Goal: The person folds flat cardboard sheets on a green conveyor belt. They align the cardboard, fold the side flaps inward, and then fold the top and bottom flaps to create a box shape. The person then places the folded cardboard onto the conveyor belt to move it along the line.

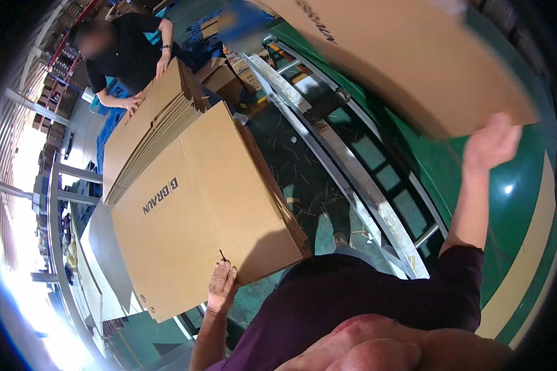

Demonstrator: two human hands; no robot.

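Note:
A stack of flattened cardboard boxes (198, 204) lies in front of me, its top one bearing dark print. My left hand (221, 286) rests on the near edge of that stack, with fingers stretched out flat. Just past the fingertips shows a small dark slit or thin object that I cannot make out. Up at the right, my right hand (492, 143) grips the lower corner of another flattened cardboard box (408, 62), which is raised and slightly blurred. The upper part of that box runs out of view.
Beyond my stack, a co-worker in a dark shirt (127, 52) has both hands on a second stack of flattened boxes (143, 130). A metal roller-type frame (353, 167) crosses to my right. Scraps litter the dark green floor (303, 191). Open cartons (220, 80) stand farther back.

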